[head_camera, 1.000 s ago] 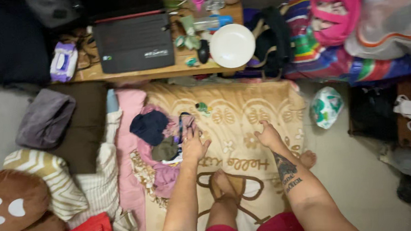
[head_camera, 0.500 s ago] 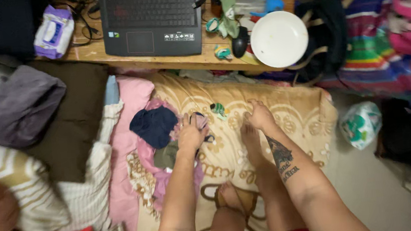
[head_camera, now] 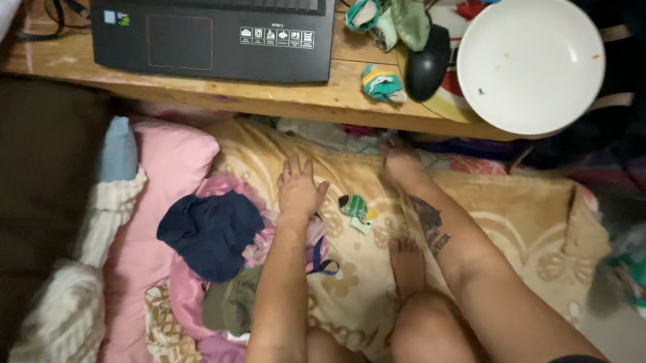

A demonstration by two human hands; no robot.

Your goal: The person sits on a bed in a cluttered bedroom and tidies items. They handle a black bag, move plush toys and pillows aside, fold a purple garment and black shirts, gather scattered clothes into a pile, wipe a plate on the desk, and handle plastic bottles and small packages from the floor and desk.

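My left hand [head_camera: 298, 187] lies flat, fingers spread, on the edge of a heap of clothes [head_camera: 228, 289] on a beige patterned blanket [head_camera: 518, 220]. A navy garment [head_camera: 208, 233] tops the heap just left of that hand. My right hand [head_camera: 403, 169] presses on the blanket close to the low wooden table [head_camera: 177, 81], its fingertips hidden near the table's edge. A small green and black object [head_camera: 354, 207] lies between the hands. My bare knee and foot [head_camera: 408, 263] sit below them.
On the table stand a black laptop [head_camera: 218, 24], a black mouse [head_camera: 428, 72], a white plate [head_camera: 530, 63] that overhangs the edge, and small green socks [head_camera: 383, 84]. A pink pillow [head_camera: 156, 160] and a brown cushion [head_camera: 25, 197] lie at left, a plastic bag [head_camera: 641, 275] at right.
The view has moved forward and closer to the table. Both hands have slid forward along the blanket toward the table's edge, the left one staying at the clothes heap.
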